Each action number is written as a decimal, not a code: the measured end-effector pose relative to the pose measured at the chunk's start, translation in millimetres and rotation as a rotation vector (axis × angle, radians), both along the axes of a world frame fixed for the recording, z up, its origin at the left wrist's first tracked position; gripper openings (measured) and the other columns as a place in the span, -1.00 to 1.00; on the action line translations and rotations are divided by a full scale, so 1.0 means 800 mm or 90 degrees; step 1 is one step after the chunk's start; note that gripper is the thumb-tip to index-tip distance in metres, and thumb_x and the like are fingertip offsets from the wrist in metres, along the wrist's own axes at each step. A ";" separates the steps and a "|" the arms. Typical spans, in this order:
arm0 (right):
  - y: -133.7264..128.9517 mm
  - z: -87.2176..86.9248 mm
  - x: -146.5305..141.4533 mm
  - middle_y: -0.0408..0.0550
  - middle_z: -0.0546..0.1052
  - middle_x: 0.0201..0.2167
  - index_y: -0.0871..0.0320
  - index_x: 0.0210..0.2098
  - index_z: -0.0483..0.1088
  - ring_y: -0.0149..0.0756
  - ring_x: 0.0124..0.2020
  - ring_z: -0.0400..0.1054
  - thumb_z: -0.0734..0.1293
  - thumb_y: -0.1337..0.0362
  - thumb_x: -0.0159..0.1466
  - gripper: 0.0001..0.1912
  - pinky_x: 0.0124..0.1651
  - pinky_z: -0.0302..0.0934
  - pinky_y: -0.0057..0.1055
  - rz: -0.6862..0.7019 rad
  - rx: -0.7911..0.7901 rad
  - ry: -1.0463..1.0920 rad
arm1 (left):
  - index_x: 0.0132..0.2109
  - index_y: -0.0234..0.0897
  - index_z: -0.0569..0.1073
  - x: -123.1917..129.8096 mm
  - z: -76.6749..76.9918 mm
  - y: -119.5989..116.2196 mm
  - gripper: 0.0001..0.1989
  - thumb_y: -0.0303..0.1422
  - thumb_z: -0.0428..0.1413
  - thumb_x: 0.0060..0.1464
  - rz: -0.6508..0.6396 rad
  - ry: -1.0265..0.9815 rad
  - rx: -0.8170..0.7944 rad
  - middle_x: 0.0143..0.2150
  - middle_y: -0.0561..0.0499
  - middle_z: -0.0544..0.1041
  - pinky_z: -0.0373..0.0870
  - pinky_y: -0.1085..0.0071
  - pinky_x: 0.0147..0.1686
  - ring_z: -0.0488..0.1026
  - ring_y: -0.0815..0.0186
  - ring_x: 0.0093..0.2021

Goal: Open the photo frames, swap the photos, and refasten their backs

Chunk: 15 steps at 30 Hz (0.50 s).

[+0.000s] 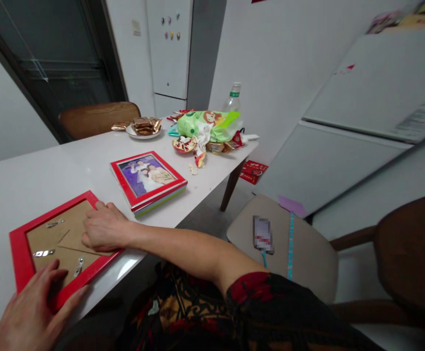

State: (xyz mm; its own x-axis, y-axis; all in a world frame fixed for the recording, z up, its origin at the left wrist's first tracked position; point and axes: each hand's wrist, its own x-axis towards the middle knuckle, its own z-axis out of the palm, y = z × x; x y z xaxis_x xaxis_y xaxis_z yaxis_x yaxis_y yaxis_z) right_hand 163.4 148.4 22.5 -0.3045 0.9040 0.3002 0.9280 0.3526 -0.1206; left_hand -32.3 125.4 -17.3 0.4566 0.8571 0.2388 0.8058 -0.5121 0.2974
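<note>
A red picture frame [22, 248] lies back side up on the white table, its brown backing board [42, 239] facing me, with metal clips on it. Over its near left corner spreads my left hand [33, 309], fingers apart, touching the frame. My right hand [106, 226] is curled on the right side of the backing, fingers bent inward; what it grips, if anything, is hidden beneath it. Just beyond, a second red frame [148, 195] with a photo of people in it rests face up on a stack.
Farther back on the white table [88, 165] are a plate of wrapped snacks [144, 129], pomegranate pieces [184, 145], a green bag [205, 123] and a bottle [233, 100]. At right, a chair [311, 253] holds a phone [262, 234].
</note>
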 end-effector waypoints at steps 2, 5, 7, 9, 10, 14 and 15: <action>-0.001 0.003 0.001 0.02 0.40 -0.34 0.26 -0.44 0.37 -0.19 -0.26 0.16 0.12 0.18 0.14 -0.70 -0.24 0.11 -0.23 -0.008 -0.002 0.003 | -0.12 -0.23 0.25 0.000 0.000 0.001 -0.51 0.02 -0.09 -0.10 -0.021 0.042 0.033 0.04 -0.08 0.29 0.25 0.10 -0.05 0.30 0.01 -0.04; -0.005 0.003 0.001 0.02 0.41 -0.37 0.28 -0.43 0.38 -0.20 -0.27 0.16 0.12 0.16 0.14 -0.67 -0.24 0.10 -0.28 -0.017 -0.002 0.011 | -0.14 -0.27 0.27 0.001 0.004 -0.003 -0.50 0.03 -0.09 -0.09 -0.030 0.050 0.048 0.02 -0.15 0.31 0.25 0.12 -0.04 0.30 0.03 -0.03; -0.010 -0.001 0.000 0.05 0.41 -0.39 0.28 -0.45 0.39 -0.19 -0.26 0.15 0.10 0.17 0.16 -0.65 -0.23 0.10 -0.29 -0.022 0.005 0.017 | -0.17 -0.29 0.28 0.002 0.008 -0.009 -0.53 0.00 -0.07 -0.07 -0.031 0.047 0.051 0.05 -0.19 0.28 0.23 0.12 -0.02 0.27 0.04 0.01; -0.014 -0.005 -0.002 0.07 0.41 -0.39 0.31 -0.43 0.39 -0.20 -0.25 0.15 0.09 0.19 0.17 -0.65 -0.19 0.08 -0.30 -0.005 0.006 0.026 | -0.13 -0.33 0.27 0.003 0.011 -0.015 -0.54 -0.05 -0.06 -0.04 -0.031 0.033 0.062 0.06 -0.23 0.27 0.19 0.08 -0.01 0.23 0.04 0.04; -0.015 -0.008 -0.002 0.08 0.41 -0.39 0.32 -0.42 0.39 -0.21 -0.25 0.15 0.10 0.22 0.17 -0.67 -0.17 0.07 -0.31 0.013 0.013 0.031 | -0.13 -0.34 0.28 0.003 0.011 -0.018 -0.54 -0.06 -0.04 -0.06 -0.038 0.025 0.064 0.05 -0.25 0.29 0.20 0.07 -0.02 0.23 0.03 0.04; -0.020 -0.013 -0.003 0.09 0.39 -0.28 0.31 -0.31 0.38 -0.26 -0.21 0.13 0.13 0.32 0.16 -0.75 -0.13 0.03 -0.33 0.045 0.030 0.075 | -0.12 -0.34 0.27 0.003 0.012 -0.025 -0.59 -0.17 0.04 -0.08 -0.013 -0.017 0.046 0.05 -0.25 0.29 0.14 0.04 0.02 0.20 0.05 0.07; -0.022 -0.013 -0.004 0.08 0.38 -0.25 0.29 -0.29 0.38 -0.27 -0.20 0.13 0.15 0.33 0.15 -0.77 -0.13 0.02 -0.32 0.055 0.029 0.087 | -0.15 -0.33 0.29 0.003 0.013 -0.027 -0.63 -0.19 0.05 -0.08 -0.013 -0.025 0.035 0.06 -0.24 0.28 0.12 0.03 0.03 0.19 0.06 0.08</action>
